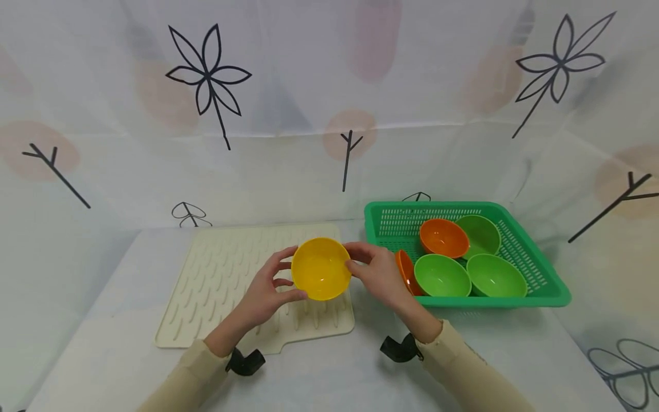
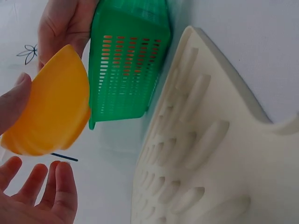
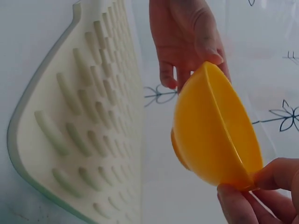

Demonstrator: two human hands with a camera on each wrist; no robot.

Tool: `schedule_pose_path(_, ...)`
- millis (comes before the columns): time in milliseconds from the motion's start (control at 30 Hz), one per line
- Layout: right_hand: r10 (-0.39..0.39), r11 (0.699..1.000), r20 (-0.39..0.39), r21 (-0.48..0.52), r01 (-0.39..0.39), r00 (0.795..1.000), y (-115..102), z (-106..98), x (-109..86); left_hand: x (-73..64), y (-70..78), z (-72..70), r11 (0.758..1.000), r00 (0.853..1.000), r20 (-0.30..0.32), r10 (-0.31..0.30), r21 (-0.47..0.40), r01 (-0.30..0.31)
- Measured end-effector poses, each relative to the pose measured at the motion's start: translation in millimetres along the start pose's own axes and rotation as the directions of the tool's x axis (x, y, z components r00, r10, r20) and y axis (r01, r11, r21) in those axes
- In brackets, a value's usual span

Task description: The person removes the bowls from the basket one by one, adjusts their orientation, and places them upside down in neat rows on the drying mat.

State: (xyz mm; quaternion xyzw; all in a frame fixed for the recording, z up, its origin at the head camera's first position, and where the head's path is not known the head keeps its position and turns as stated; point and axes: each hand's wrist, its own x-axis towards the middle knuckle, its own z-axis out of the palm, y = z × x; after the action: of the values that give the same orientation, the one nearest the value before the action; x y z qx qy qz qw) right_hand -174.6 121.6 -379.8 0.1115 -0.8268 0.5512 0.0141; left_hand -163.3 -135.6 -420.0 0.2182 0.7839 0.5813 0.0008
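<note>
Between both hands a yellow bowl [image 1: 320, 269] is held up over the right part of the cream drying mat [image 1: 216, 274], its inside facing the head camera. My right hand [image 1: 380, 273] pinches the bowl's rim between thumb and fingers on the right. On the opposite side, my left hand [image 1: 265, 292] has its thumb at the rim and its fingers spread around the outside. The right wrist view shows the bowl tilted on its side, with a small foot ring beneath.
At right stands a green perforated basket [image 1: 548, 294]. It holds green bowls, among them one green bowl [image 1: 443, 276], and two orange bowls, one orange bowl [image 1: 444, 238] near the back. A white cloth with printed plants covers the table and hangs behind.
</note>
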Motion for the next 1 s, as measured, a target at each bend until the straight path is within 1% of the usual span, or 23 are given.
schedule_pose_path(100, -0.015, 1.0, -0.001, -0.006, 0.015, 1.0, 0, -1, -0.2, 2.1, -3.0, -1.8, 1.0, 1.0, 0.006, -0.016, -0.005, 0.016)
schedule_pose_path(300, -0.073, 0.997, -0.012, -0.009, 0.073, 0.997, 4, -2, 0.3, 6.7, -3.8, -5.3, 0.996, 0.998, 0.041, -0.046, -0.079, 0.049)
schedule_pose_path(433, -0.128, 0.992, -0.023, 0.015, 0.129, 0.991, 6, -2, 0.1, 9.7, -5.5, -7.5, 0.991, 0.997, 0.063, -0.036, -0.123, 0.043)
schedule_pose_path(567, -0.172, 0.982, -0.027, 0.073, 0.174, 0.985, 3, -3, -3.4, 10.7, -7.5, -8.5, 0.987, 0.995, 0.099, -0.031, -0.152, 0.046)
schedule_pose_path(667, -0.204, 0.972, -0.027, 0.11, 0.206, 0.979, 1, -4, -5.7, 10.8, -6.4, -9.3, 0.984, 0.991, 0.126, -0.037, -0.168, 0.058)
schedule_pose_path(767, -0.234, 0.96, -0.031, 0.15, 0.236, 0.972, 1, -4, -7.3, 10.8, -3.8, -10.4, 0.98, 0.989, 0.147, -0.028, -0.19, 0.056)
schedule_pose_path(1000, -0.257, 0.928, -0.036, 0.27, 0.257, 0.966, 1, 0, -10.3, 8.6, 0.8, -14.2, 0.972, 0.984, 0.178, 0.004, -0.233, 0.038)
